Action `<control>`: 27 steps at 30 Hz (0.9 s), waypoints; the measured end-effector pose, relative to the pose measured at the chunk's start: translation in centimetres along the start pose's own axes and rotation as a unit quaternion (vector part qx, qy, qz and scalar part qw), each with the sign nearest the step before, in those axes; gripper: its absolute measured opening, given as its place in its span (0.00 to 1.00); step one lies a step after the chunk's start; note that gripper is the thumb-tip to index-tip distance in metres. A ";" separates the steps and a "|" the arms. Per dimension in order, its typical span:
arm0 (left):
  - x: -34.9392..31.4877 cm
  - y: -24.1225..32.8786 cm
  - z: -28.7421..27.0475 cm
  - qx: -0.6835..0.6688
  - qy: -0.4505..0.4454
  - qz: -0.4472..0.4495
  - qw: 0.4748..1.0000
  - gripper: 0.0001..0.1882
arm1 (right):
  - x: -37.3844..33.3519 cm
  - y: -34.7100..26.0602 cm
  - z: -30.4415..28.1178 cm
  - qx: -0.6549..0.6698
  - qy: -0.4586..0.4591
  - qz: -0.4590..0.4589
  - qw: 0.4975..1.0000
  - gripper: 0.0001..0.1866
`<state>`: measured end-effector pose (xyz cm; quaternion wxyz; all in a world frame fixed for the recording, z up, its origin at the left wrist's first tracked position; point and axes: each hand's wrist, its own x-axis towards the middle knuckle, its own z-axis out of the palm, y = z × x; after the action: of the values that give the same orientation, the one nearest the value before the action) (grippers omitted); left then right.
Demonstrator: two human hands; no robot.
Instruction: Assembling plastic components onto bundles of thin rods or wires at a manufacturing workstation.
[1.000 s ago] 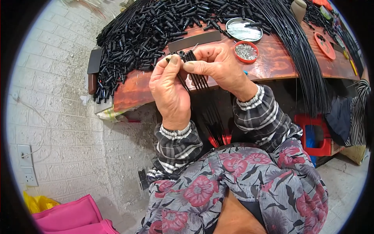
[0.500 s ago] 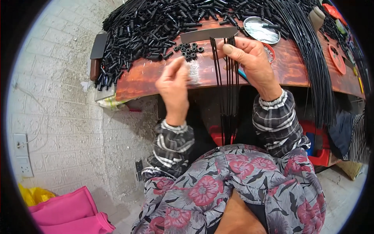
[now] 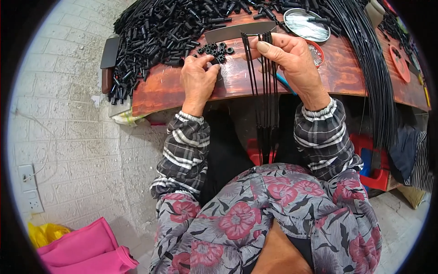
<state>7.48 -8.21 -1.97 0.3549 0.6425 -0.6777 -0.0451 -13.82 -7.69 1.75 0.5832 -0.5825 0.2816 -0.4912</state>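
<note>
My right hand [image 3: 299,66] pinches a thin rod near its top, from which several slim black strands [image 3: 265,91] hang down in front of my lap. Over the table's near edge, my left hand [image 3: 197,82] reaches to a small heap of black rings [image 3: 222,54]. Its thumb and forefinger are apart beside the rings, and nothing shows between them. The other fingers of that hand bend toward the tabletop and are partly hidden.
Black tubular parts [image 3: 155,45] heap across the back of the wooden table [image 3: 159,91]. A knife [image 3: 109,59] lies at the left, a long blade [image 3: 228,33] behind the rings. A round metal tray [image 3: 292,16], red dish [image 3: 321,57] and long black rods [image 3: 365,68] are at the right.
My left hand has come down from mid-air to the table beside the black rings. My right hand keeps its hold on the rod with strands, which now tilts slightly.
</note>
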 end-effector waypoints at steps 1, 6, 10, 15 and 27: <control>0.0 0.0 0.1 -0.004 -0.005 -0.007 1.000 0.12 | 0.0 0.0 -0.1 -0.004 0.000 0.006 1.000 0.12; 0.0 -0.3 0.5 -0.002 -0.002 -0.018 1.000 0.11 | -0.1 -0.4 0.2 0.000 -0.008 -0.001 1.000 0.12; -0.5 -0.5 0.3 -0.086 0.071 0.039 0.993 0.08 | -0.4 -1.0 1.1 0.010 -0.018 -0.015 1.000 0.11; 2.0 2.0 -4.8 -0.697 -0.046 -0.205 0.685 0.07 | -0.8 -2.1 2.3 0.024 -0.042 -0.039 0.998 0.11; 1.8 6.7 -7.6 -0.770 -0.135 -0.148 0.606 0.11 | -0.9 -2.4 5.4 -0.005 -0.069 -0.048 0.996 0.08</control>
<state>6.06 -5.65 7.91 0.6117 0.2099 -0.3287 -0.6883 -9.88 -4.26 4.74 0.5744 -0.6305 0.2147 -0.4758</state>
